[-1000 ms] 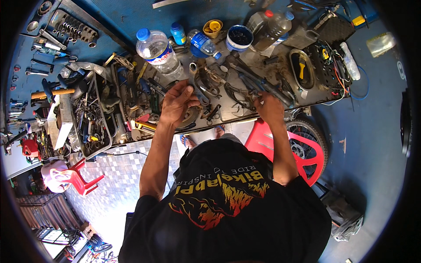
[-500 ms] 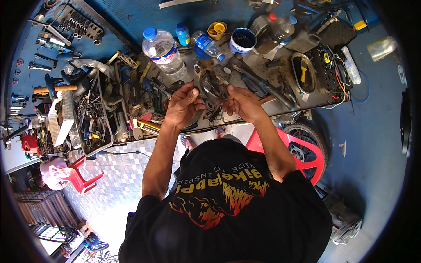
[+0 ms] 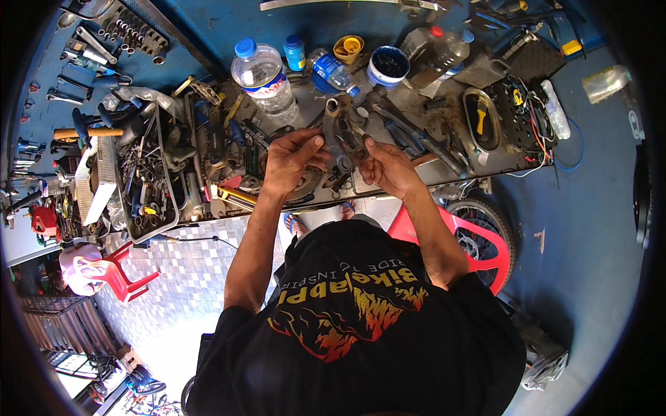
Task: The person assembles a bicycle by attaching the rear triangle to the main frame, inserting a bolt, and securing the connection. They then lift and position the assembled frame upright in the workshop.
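Observation:
Between my two hands, above the near edge of the workbench, is a dark metal link [image 3: 336, 135] with round eyes at its ends. One eye points away from me, toward the bottles. My left hand [image 3: 295, 163] pinches the link's left side with thumb and curled fingers. On the other side my right hand [image 3: 392, 166] is closed too, its thumb and fingertips at the link's right edge. The fingers hide part of the metal, so its full outline does not show.
A large clear water bottle [image 3: 267, 82] stands beyond my left hand. Farther right are a blue tub [image 3: 387, 66], pliers-like tools [image 3: 416, 132] and an oval metal tray [image 3: 481, 119]. A tool-filled tray [image 3: 149, 173] lies left; a red plastic chair [image 3: 485, 239] is below the bench.
The link has turned in my hands, and its far round eye now shows clearly. Both hands stay closed at its sides, nearly in place. The whole view has shifted slightly.

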Demonstrator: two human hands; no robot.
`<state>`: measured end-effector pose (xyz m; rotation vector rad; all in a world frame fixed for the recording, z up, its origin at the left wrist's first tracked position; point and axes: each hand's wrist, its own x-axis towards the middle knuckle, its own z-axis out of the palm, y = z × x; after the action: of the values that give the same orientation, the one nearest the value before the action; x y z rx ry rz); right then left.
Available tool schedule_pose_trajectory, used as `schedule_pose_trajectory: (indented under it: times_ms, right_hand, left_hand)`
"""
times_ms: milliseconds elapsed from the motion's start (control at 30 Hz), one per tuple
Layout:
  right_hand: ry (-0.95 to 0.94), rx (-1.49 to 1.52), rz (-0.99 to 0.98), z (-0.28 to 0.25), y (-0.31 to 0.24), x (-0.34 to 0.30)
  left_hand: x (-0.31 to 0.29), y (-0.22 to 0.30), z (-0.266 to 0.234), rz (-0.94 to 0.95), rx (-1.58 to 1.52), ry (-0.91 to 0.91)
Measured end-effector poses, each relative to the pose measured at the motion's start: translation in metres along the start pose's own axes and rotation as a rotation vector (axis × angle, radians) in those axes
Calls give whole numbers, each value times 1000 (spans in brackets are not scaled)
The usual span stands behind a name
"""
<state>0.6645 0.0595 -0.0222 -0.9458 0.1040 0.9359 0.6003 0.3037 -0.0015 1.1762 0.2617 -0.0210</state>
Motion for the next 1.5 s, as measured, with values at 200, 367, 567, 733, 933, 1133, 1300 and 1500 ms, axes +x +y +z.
schedule_pose_trajectory:
  times_ms: [200,367,567,733,933,1133,1300,1500]
  right_hand:
    - [22,-109,-87,3,-1,-8]
    - [-8,-143,-104,5,-4,-12]
    - [-43,-170,-122,7,-8,-15]
    - [-74,-130,-102,5,-7,-12]
    - [-141,-110,-83,2,-6,-11]
    - [-112,-71,-91,9,-8,-12]
    - [37,-197,-100,20,-11,-5]
    - [13,-534,-89,34,-9,-4]
  left_hand:
    - [1,-1,-4,-20,5,-36]
    - [0,-2,-6,17,22,-80]
    - [-1,-3,-8,16,-12,-119]
    - [-5,1,-7,-16,-29,-113]
    - [-6,8,-6,2,9,-117]
    - [-13,15,4,62,161,-144]
    - [-21,18,17,69,210,-137]
    - [-23,21,22,208,270,-67]
